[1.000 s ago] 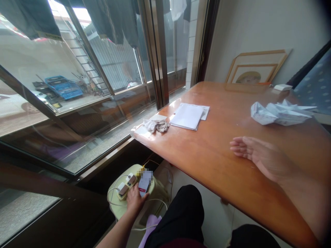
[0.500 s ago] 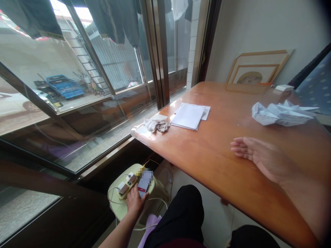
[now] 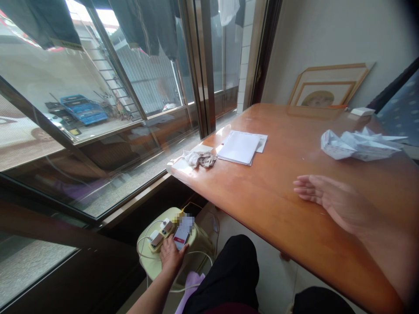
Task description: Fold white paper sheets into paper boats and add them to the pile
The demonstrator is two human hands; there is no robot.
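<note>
Low on the left, my left hand (image 3: pixel 170 256) grips the lower end of a phone (image 3: pixel 181 239), thumb on one side and fingers on the other. The phone lies on a pale green stool (image 3: pixel 150 264), its upper part blurred out. Beside it is a power strip (image 3: pixel 163 237) with white chargers plugged in. My right hand (image 3: pixel 334 200) rests on its edge on the brown wooden table (image 3: pixel 262 192), fingers stretched out and holding nothing. Beyond that hand sit folded white paper shapes (image 3: pixel 356 146).
A stack of white paper (image 3: pixel 238 147) and a crumpled cloth or tissue (image 3: pixel 199 159) lie near the table's left corner. At the back, a framed picture (image 3: pixel 327 87) leans on the wall near a small white box (image 3: pixel 362 111). A white cable (image 3: pixel 201 253) loops off the stool; windows stand left.
The view has shifted very slightly. Both hands keep their places, the left at the phone and the right on the table.
</note>
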